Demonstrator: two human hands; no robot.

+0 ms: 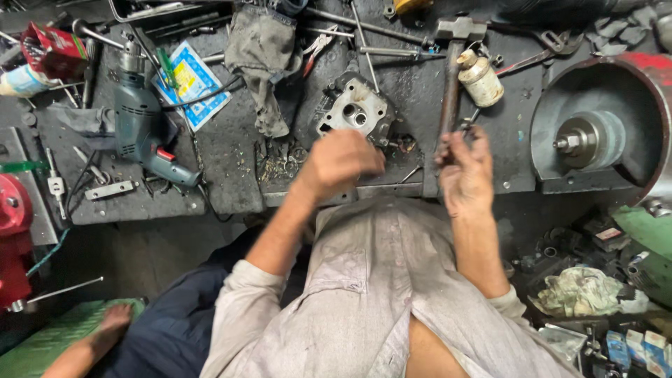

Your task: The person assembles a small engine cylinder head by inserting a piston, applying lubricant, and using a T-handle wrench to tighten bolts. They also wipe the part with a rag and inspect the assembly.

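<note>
My left hand (339, 162) is curled into a fist just in front of a grey metal casting (353, 108) with round bores, which lies on the dark, greasy workbench (231, 161). Small metal bits (404, 145) lie beside the fist; whether it holds anything is hidden. My right hand (465, 171) is closed around the lower end of a hammer's handle (449, 98), whose steel head (460, 28) points away from me. A small dirty white canister (481, 80) stands just right of the handle.
A grey-green electric drill (140, 119), a blue and yellow packet (189, 80), a grey rag (262, 63), red-handled pliers (315, 49) and several rods litter the bench. A round red-rimmed machine drum (595, 140) stands at the right. A bare foot (112, 322) shows lower left.
</note>
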